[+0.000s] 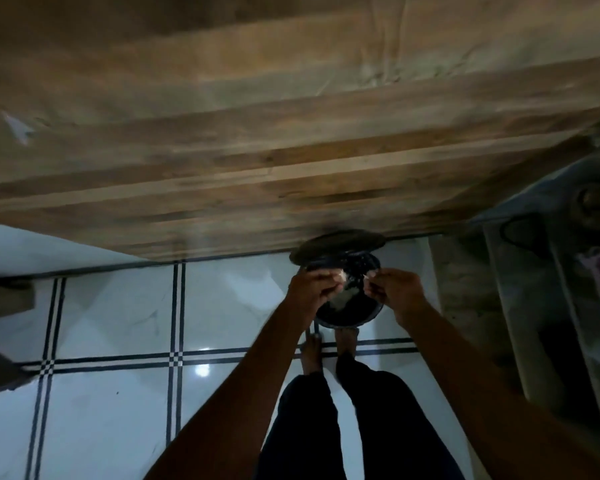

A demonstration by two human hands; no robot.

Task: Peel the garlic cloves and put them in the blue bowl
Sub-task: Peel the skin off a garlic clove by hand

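My left hand (310, 294) pinches a small pale garlic clove (342, 279) at its fingertips. My right hand (397, 294) is close beside it, its fingers curled and pinching something small that looks like a bit of skin; the blur hides what it is. Both hands hover above a dark round bin (352, 318) on the floor, where pale scraps (340, 301) lie inside. No blue bowl is in view.
The bin's dark lid (338, 244) stands open under the edge of a wide wooden tabletop (257, 161). My bare feet (312, 355) stand on white floor tiles with black lines. Cluttered shelving and a plastic container (551, 289) stand at the right.
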